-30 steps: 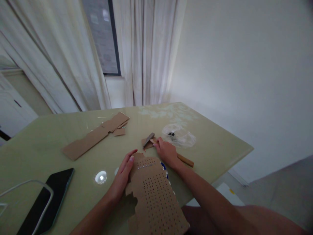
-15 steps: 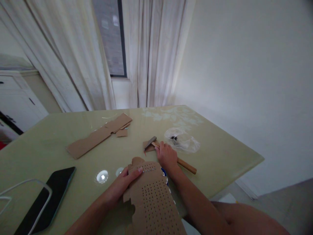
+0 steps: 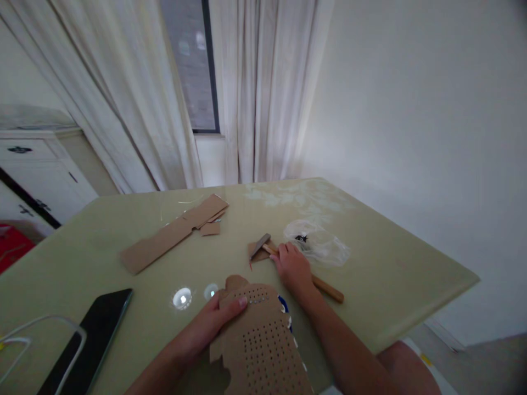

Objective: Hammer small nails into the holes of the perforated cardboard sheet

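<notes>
From the head camera I see my left hand (image 3: 214, 323) lying flat, fingers together, on the holey cardboard (image 3: 261, 343) at 6 o'clock on the worktop (image 3: 382, 274). My right hand (image 3: 293, 269) (a bit past the middle) has its fingers wrapped around the hammer (image 3: 288, 260). A plastic bag (image 3: 321, 247) sits at 2 o'clock.

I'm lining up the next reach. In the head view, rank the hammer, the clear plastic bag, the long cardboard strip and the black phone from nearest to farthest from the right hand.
1. Hammer: under the right hand, which grips its handle.
2. Clear plastic bag: just beyond, to the right.
3. Long cardboard strip: far left, across the table.
4. Black phone: farthest, near left corner.
</notes>
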